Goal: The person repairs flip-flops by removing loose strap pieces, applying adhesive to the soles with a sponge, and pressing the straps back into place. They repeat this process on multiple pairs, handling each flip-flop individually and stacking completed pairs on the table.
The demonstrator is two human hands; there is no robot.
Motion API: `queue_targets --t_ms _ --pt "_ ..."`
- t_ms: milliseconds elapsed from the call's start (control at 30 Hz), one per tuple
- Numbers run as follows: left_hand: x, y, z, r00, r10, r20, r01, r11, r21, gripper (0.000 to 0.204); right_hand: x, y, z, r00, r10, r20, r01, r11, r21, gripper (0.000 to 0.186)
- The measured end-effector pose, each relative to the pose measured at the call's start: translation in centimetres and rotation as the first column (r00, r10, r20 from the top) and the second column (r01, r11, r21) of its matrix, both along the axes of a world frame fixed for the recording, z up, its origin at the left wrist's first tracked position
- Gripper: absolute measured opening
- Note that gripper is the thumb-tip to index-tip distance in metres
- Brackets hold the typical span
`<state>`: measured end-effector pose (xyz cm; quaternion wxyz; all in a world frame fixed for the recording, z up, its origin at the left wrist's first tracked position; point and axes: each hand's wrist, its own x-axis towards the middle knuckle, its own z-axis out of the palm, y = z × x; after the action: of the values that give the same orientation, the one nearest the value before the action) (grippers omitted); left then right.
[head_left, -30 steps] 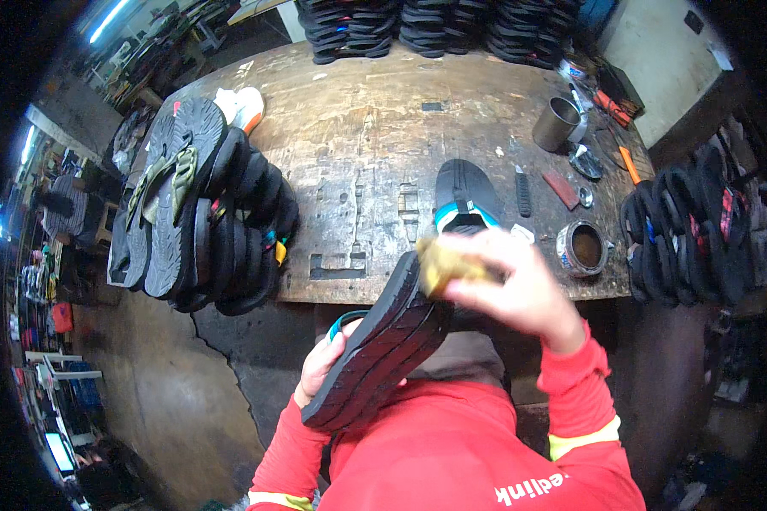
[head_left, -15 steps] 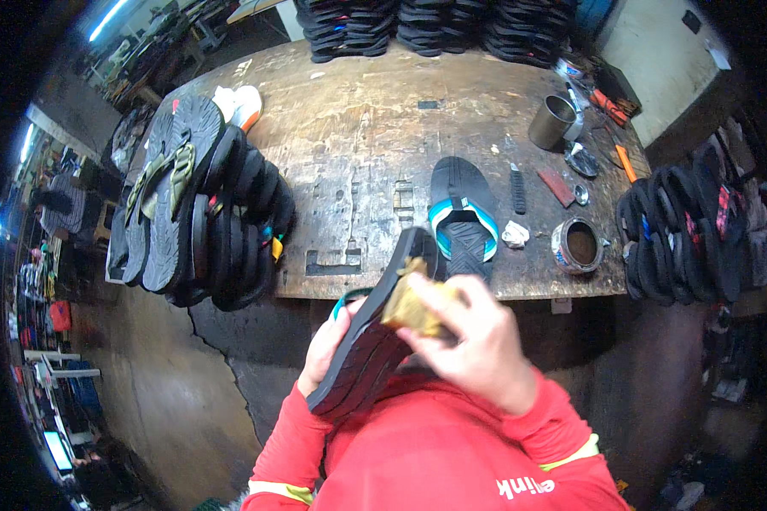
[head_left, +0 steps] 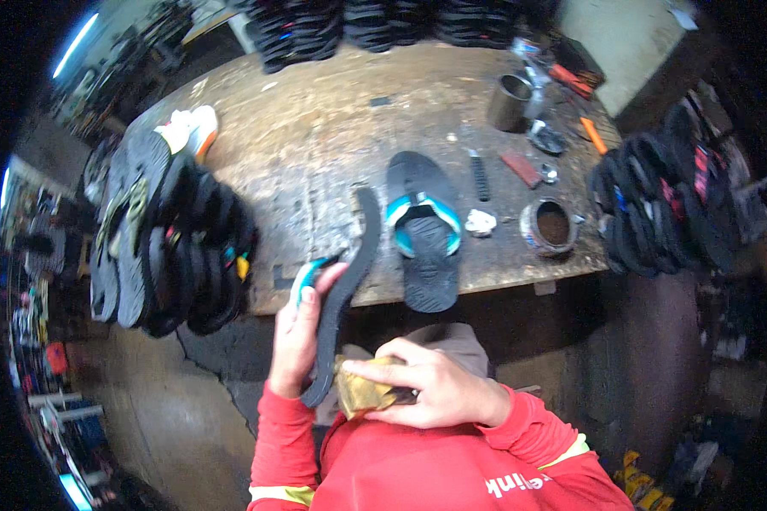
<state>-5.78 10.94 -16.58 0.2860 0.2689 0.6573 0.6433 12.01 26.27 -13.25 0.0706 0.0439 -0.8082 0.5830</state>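
My left hand point(head_left: 293, 345) grips a black flip-flop point(head_left: 348, 294) with a teal strap, its fingers wrapped on the strap side. The flip-flop is held upright on edge, its sole side turned to the right and one end close to my body. In my right hand point(head_left: 435, 385) is a yellow-brown pad point(head_left: 360, 396), fingers closed over it, right beside the lower part of the sole; whether it touches I cannot tell. On the workbench point(head_left: 315, 111) ahead lies a matching flip-flop point(head_left: 422, 180), strap up, its near end over the bench edge.
Stacked sandals stand at the left point(head_left: 183, 247), right point(head_left: 666, 204) and back point(head_left: 388, 24). On the bench's right side are an open tin point(head_left: 533, 237) with brown contents, a metal cup point(head_left: 508, 106), a red block point(head_left: 520, 169), a black-handled tool point(head_left: 480, 179) and crumpled white paper point(head_left: 481, 223).
The held flip-flop has turned from showing its sole to nearly edge-on. My right hand has brought the pad from the sole's upper part down toward the end near my body.
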Motion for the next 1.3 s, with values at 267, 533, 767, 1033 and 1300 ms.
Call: queue_targets --t_ms 267,533,767,1033,1300 --pt "-6.3 3.8 -3.5 0.337 -0.441 -0.832 -0.420 0.720 -0.553 0.044 9.4 18.8 -2.8 0.633 -0.756 -0.165 0.743 0.534 0.404 0.058" --pt "5.9 13.7 -6.8 0.323 -0.266 -0.908 -0.176 0.926 -0.334 0.046 9.8 23.9 -4.6 0.580 -0.785 -0.219 0.677 0.314 0.666 0.041" --pt "2.6 16.8 -5.9 0.620 -0.184 -0.763 -0.119 0.939 -0.323 0.056 10.5 24.2 -4.6 0.550 -0.786 -0.283 0.739 0.300 0.603 0.047" --pt "1.0 5.3 -2.9 0.424 -0.354 0.834 -0.225 0.850 0.475 0.065 6.4 18.6 -1.5 0.726 -0.672 -0.146 0.686 0.694 0.218 0.060" --pt "1.4 2.7 -3.8 0.366 -0.427 0.827 -0.268 0.803 0.533 0.067 -4.4 6.3 -0.8 0.865 -0.415 -0.281 0.498 0.778 0.383 0.067"
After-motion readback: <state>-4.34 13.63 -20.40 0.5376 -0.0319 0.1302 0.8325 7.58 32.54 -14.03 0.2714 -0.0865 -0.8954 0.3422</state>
